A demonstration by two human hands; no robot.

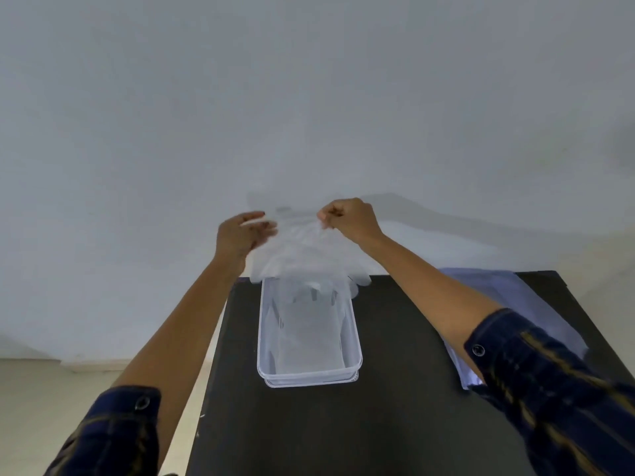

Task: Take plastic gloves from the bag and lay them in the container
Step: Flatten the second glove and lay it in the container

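A thin clear plastic glove (302, 255) hangs spread out above the far end of the clear rectangular container (355, 341), its fingers pointing down at the rim. My left hand (240, 235) pinches the glove's upper left edge. My right hand (350, 218) is closed on its upper right edge. Inside the container lie more clear gloves (309, 334), flat on the bottom. The pale plastic bag (498, 304) lies flat on the table to the right, partly hidden under my right forearm.
The black table (378, 424) is narrow, with its left edge just left of the container and floor beyond. A plain white wall stands close behind the table's far edge. My dark plaid sleeves fill the lower corners.
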